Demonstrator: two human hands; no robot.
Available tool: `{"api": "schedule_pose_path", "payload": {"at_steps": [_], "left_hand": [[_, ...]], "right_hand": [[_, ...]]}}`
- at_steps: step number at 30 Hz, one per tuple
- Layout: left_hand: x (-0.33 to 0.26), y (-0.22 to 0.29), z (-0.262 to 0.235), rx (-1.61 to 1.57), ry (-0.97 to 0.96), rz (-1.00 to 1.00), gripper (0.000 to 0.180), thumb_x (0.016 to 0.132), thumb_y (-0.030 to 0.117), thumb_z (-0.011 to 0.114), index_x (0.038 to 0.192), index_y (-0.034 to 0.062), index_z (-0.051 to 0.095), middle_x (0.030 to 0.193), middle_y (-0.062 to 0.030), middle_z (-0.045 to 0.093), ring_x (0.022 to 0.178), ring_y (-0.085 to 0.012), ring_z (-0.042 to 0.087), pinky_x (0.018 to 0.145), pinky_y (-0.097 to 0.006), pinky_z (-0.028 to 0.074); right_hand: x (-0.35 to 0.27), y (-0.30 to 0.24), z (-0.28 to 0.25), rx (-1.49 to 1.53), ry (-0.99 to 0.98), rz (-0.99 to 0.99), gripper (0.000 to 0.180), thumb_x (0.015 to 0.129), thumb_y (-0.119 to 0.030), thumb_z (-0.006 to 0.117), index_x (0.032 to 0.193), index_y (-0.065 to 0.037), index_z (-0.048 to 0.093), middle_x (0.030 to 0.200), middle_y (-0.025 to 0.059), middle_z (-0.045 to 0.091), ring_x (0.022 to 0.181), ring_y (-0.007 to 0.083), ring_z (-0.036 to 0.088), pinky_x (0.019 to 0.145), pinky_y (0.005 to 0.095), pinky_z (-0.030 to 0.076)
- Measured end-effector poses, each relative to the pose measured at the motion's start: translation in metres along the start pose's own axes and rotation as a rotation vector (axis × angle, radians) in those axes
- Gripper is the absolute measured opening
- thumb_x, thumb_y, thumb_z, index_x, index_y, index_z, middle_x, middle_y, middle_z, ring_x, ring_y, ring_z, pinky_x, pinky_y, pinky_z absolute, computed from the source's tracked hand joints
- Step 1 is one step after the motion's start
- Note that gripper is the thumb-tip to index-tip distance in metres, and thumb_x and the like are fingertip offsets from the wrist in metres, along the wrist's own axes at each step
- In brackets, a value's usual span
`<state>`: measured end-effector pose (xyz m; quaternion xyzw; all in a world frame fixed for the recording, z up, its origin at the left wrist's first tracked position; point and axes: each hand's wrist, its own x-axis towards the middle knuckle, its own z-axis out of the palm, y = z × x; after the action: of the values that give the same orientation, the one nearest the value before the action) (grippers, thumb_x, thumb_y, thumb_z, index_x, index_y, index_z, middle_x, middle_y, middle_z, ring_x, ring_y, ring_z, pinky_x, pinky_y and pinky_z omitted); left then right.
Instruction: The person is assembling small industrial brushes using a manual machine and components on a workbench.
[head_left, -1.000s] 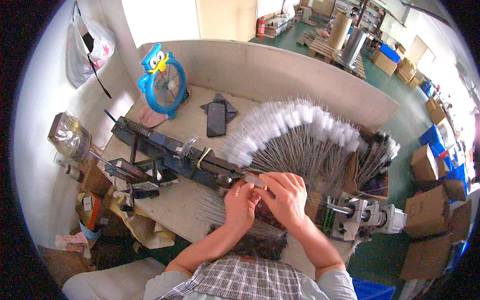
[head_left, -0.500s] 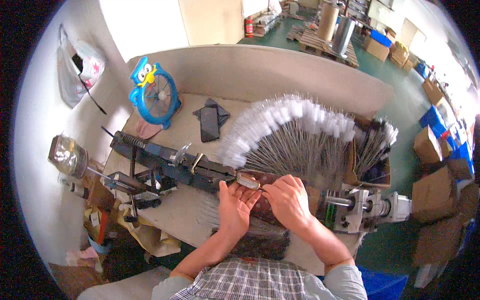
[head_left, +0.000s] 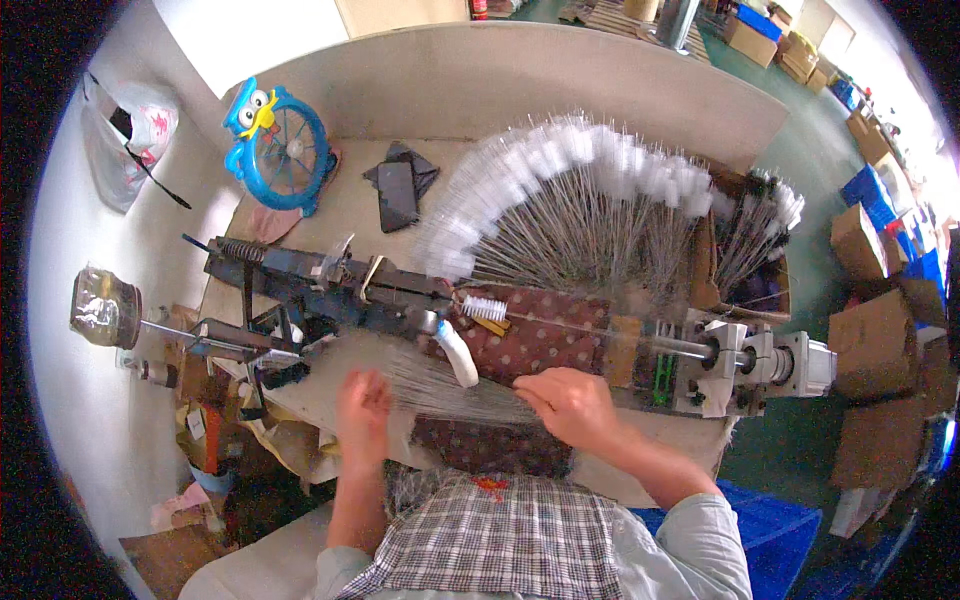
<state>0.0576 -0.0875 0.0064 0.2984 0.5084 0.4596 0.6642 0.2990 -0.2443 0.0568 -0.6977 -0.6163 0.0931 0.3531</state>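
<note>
My right hand (head_left: 572, 405) is low over the bench, its thumb and fingers pinched at the right end of a spread of thin loose wires (head_left: 450, 392); what lies in the pinch is too small to make out. My left hand (head_left: 364, 405) is smeared by motion beside the wires' left end, fingers seemingly curled. Beyond the hands, a small white-bristled brush (head_left: 485, 308) on a twisted wire stretches between a dark metal clamp rail (head_left: 390, 300) and the spindle (head_left: 685, 346) at the right. A lever with a curved white handle (head_left: 458, 355) points toward me, touched by neither hand.
A fan of many white brushes (head_left: 590, 170) fills the back of the bench, next to a cardboard box (head_left: 706, 278) holding dark-and-white ones. A phone (head_left: 397, 195) and a blue bird-shaped fan (head_left: 285, 150) stand left. Brown dotted cloth (head_left: 560, 335) lies beneath the brush.
Both hands have left the clamp area and come nearer me, the left also moving leftward. The brush and white lever handle now show uncovered. The whole view has tilted down.
</note>
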Motion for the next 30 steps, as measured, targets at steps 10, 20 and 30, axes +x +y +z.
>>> {"api": "schedule_pose_path", "payload": {"at_steps": [10, 20, 30], "left_hand": [[0.098, 0.102, -0.179, 0.057, 0.539, 0.239, 0.041, 0.080, 0.048, 0.064, 0.084, 0.0071, 0.059, 0.071, -0.0013, 0.056, 0.058, -0.0131, 0.052, 0.049, -0.023, 0.040], [0.064, 0.027, -0.120, -0.243, 0.100, -0.003, 0.027, 0.087, 0.034, 0.056, 0.097, 0.0088, 0.055, 0.089, -0.0038, 0.060, 0.082, -0.0168, 0.058, 0.070, -0.030, 0.048], [-0.039, -0.013, 0.106, 0.177, -0.406, -0.146, 0.025, 0.085, 0.024, 0.058, 0.099, 0.0046, 0.052, 0.086, -0.0052, 0.059, 0.084, -0.0186, 0.057, 0.086, -0.034, 0.043]], "right_hand": [[-0.006, 0.002, 0.026, -0.335, -0.210, 0.122, 0.013, 0.075, -0.025, 0.064, 0.078, -0.013, 0.064, 0.073, 0.0032, 0.056, 0.070, 0.0227, 0.060, 0.058, 0.0343, 0.049], [-0.014, 0.004, -0.023, -0.206, -0.304, 0.369, 0.017, 0.081, -0.026, 0.060, 0.083, -0.010, 0.064, 0.081, 0.0079, 0.062, 0.076, 0.0285, 0.061, 0.063, 0.0393, 0.048], [-0.042, 0.027, -0.027, -0.308, -0.348, 0.304, 0.017, 0.082, -0.014, 0.052, 0.099, -0.010, 0.053, 0.086, 0.0110, 0.057, 0.080, 0.0308, 0.061, 0.063, 0.0429, 0.050]]}}
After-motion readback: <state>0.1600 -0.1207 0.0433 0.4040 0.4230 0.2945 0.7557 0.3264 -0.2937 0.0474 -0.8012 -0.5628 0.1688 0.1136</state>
